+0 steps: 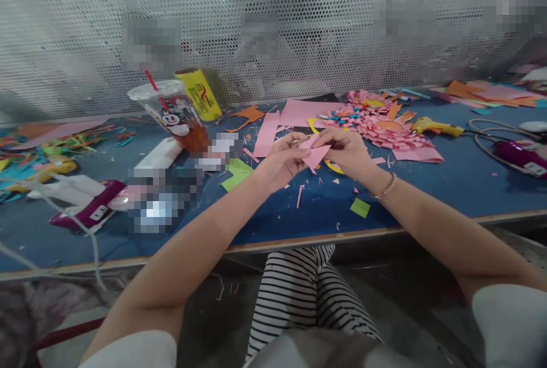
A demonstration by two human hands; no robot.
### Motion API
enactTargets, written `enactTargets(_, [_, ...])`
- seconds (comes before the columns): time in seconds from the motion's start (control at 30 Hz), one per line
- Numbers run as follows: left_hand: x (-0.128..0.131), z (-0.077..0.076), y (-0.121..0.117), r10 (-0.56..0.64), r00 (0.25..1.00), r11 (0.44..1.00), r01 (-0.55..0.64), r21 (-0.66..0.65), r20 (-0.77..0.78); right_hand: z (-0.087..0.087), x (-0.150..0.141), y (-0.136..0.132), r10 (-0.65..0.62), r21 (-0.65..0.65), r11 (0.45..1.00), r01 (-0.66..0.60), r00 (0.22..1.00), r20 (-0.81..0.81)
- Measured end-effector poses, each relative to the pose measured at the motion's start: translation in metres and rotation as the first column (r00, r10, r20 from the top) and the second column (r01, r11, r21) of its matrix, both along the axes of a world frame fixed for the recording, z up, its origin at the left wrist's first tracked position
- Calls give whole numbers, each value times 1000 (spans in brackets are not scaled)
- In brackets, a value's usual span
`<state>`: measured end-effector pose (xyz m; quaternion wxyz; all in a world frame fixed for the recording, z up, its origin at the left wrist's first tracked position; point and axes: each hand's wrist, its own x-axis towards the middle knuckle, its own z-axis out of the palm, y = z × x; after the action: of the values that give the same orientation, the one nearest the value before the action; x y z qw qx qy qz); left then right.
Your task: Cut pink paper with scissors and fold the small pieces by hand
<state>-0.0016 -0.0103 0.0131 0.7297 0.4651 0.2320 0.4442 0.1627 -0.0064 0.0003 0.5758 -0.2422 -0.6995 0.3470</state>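
Note:
A small folded piece of pink paper (315,155) is held above the blue table, with a pointed corner hanging down. My left hand (284,158) pinches its left side between thumb and fingers. On the other side my right hand (345,150) has its fingers closed on the paper's upper right edge. Beneath and behind the hands lie a pink paper strip (267,135), a larger pink sheet (299,113) and part of a yellow ring (335,167). Some fingertips are hidden behind the paper.
A drink cup (171,114) with a red straw leans beside a yellow can (200,94). Pink fringed paper flowers (387,129) and a yellow glue gun (436,127) lie at right. Purple power strips (519,157) with cables, green paper (360,207) and scraps spread over the blue table (256,225).

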Motion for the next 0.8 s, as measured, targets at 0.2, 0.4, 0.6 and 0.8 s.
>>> enactTargets(0.2, [-2, 0, 0, -12, 1000, 1000, 12, -8, -18, -3, 0, 3, 35, -92, 995, -38, 999, -31])
enactTargets(0.4, [-2, -6, 3, -27, 996, 995, 36, 93, -90, -5, 1, 8, 77, -145, 986, -84, 996, -53])
enactTargets(0.6, [-1, -13, 5, 415, 904, 675, -231, 700, -102, -4, 0, 9, 72, -171, 982, -83, 995, -71])
enactTargets(0.8, [2, -11, 0, 641, 761, 427, -246, 870, -99, -7, 0, 11, 113, -103, 987, -122, 990, -86])
